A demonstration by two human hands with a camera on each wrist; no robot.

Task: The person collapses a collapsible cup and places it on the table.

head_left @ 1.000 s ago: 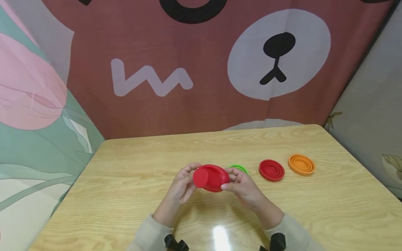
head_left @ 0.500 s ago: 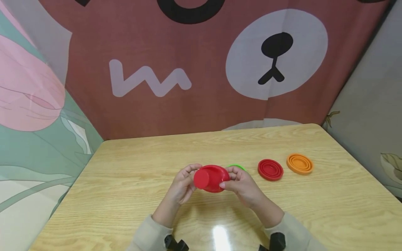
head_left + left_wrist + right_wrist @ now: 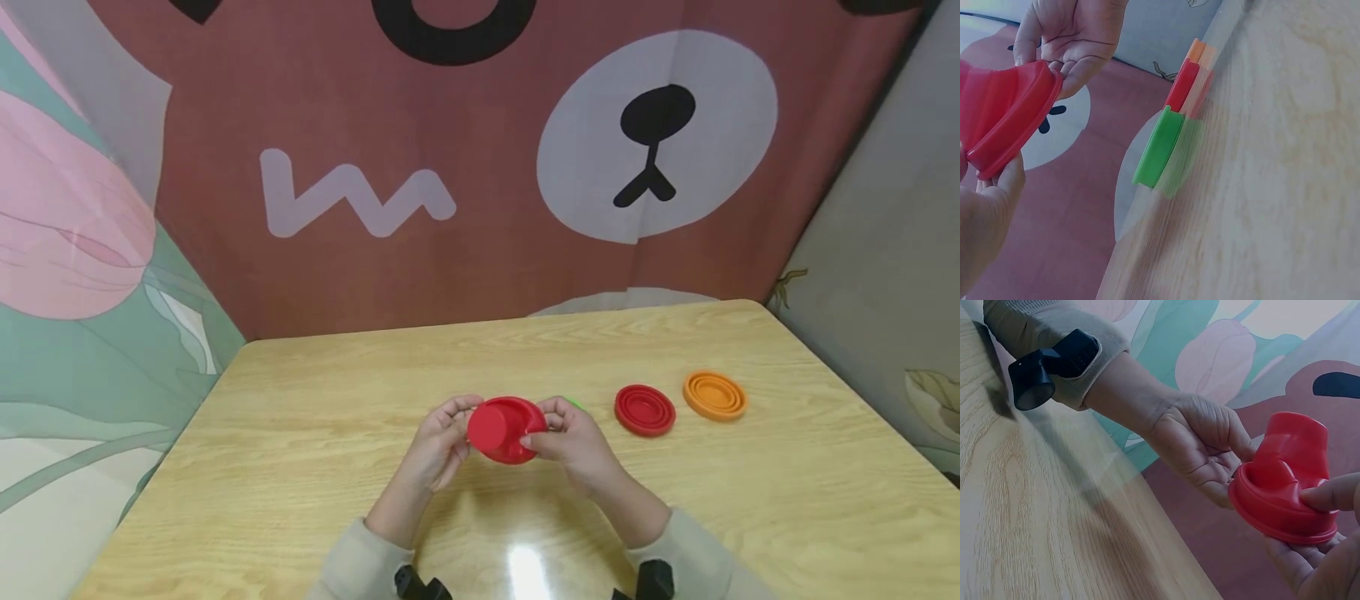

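A red collapsible cup (image 3: 491,429), apparently of soft silicone, is held above the table between both hands. One side of its wall is pushed in while the rest stands up, as the right wrist view shows on the cup (image 3: 1291,456). My left hand (image 3: 438,442) grips the rim at its left side. From the right, my right hand (image 3: 581,446) pinches it, fingers under the rim and the thumb (image 3: 1329,492) pressing into the folded wall. Behind the right hand lies a flattened green cup (image 3: 1160,147), mostly hidden in the head view.
A flattened red cup (image 3: 645,410) and a flattened orange cup (image 3: 715,396) lie in a row on the right of the wooden table (image 3: 337,400). A printed cloth (image 3: 450,275) hangs behind the table's far edge.
The red cup's wall folds further in under my right thumb, which has moved slightly left. Both hands keep hold of it. The head view has shifted a little.
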